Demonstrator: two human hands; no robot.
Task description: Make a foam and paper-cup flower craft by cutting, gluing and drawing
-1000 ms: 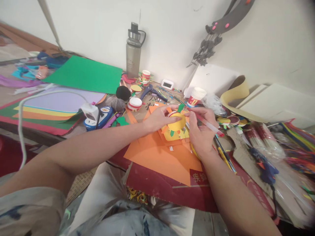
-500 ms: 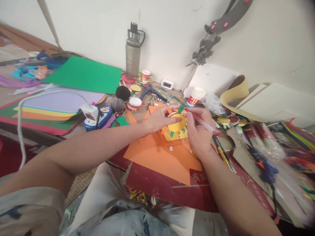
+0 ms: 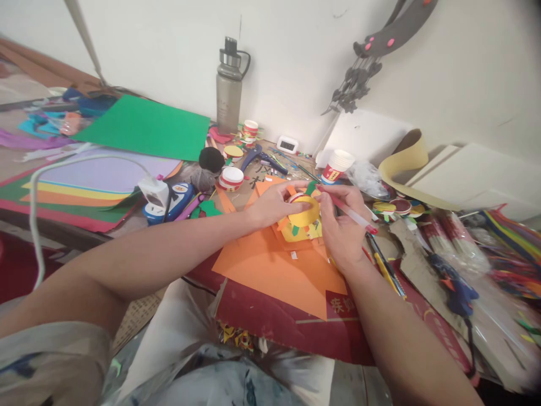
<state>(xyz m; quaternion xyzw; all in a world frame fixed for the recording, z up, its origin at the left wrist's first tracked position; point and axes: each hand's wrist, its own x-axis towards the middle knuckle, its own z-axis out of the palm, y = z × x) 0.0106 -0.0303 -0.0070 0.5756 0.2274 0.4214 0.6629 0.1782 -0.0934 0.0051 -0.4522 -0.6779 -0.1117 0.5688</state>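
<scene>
Between my hands is a small paper-cup craft (image 3: 310,213) with a yellow rounded top and green and orange paper strips sticking out. My left hand (image 3: 281,204) is closed around its left side, thumb lying on the yellow top. A pen with a clear barrel and red end (image 3: 355,217) sits in my right hand (image 3: 340,225), whose fingers pinch close to a green paper piece (image 3: 311,188) at the craft's upper edge. Whether those fingers also grip the green piece, I cannot tell. Beneath lie yellow scraps and a sheet of orange paper (image 3: 270,276).
A cutter knife (image 3: 386,268) and a blue glue gun (image 3: 454,282) lie to the right. Stacked paper cups (image 3: 337,166), a white clock (image 3: 287,145) and a water bottle (image 3: 229,84) stand behind. Green paper (image 3: 147,128) and a power strip (image 3: 173,203) are on the left.
</scene>
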